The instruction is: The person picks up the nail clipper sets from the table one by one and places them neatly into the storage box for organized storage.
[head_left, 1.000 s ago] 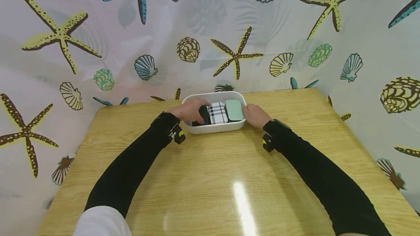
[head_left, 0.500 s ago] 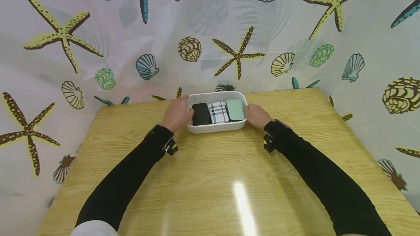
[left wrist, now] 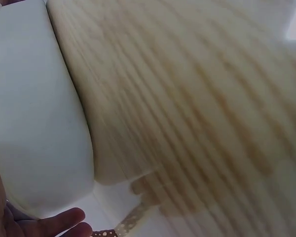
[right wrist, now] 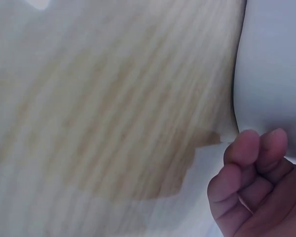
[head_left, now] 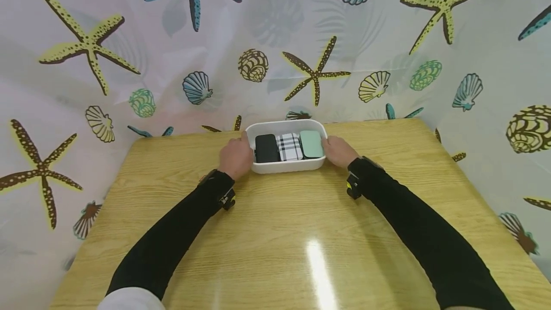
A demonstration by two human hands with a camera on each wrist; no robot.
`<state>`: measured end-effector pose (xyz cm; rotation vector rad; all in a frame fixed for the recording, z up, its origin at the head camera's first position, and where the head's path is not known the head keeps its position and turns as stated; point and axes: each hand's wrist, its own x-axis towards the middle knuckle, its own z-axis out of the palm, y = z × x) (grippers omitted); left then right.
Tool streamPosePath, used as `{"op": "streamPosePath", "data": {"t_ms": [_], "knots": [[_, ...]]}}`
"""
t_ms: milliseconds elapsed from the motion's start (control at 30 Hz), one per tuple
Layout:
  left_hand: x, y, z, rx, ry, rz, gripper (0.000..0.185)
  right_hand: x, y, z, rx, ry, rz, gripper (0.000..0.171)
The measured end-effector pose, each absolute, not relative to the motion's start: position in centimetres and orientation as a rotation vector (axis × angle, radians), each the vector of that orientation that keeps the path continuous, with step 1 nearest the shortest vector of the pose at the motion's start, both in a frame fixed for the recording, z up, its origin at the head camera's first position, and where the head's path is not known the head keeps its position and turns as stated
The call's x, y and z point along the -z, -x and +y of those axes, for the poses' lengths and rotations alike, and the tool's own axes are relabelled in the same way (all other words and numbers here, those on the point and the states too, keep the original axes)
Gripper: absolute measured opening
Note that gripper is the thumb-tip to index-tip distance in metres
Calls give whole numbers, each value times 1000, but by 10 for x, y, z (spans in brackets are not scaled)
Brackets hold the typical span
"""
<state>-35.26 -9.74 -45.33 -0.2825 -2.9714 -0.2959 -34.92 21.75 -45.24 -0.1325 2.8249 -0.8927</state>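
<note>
A long white bin with rounded ends stands on the table near the back wall. Side by side inside it lie a black rounded block, a white-and-black plaid block and a mint-green block. My left hand holds the bin's left end, thumb up at the rim. At the opposite end, my right hand grips the rim, and its curled fingers show against the outer wall in the right wrist view. Fingers of the left hand appear at the bin's end in the left wrist view.
The wooden table extends in front of the bin and to both sides. Behind it hangs a pale curtain printed with starfish and shells, close to the bin's back side. Light reflects off the tabletop near the front.
My left hand has come off the black block, moved out to the left and taken hold of the bin's left end. The right hand has stayed on the right end.
</note>
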Motion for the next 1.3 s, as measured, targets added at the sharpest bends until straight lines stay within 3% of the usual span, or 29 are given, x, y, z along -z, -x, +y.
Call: {"op": "streamPosePath", "data": {"t_ms": [533,700,867,1033,1300], "knots": [[452,386,-69,371,210,-3005,52,448,369,229,796,22,2900,49],[454,391,-75,378,242,-2956,51,450,372,234,751,3,2923,58],[440,395,-99,369,271,-2939,71,428,371,246,724,52,3008,79],[418,396,-122,291,272,-3028,93,385,365,260,492,197,3024,88],[398,390,-126,242,317,-3099,102,362,357,272,382,237,2950,91]]}}
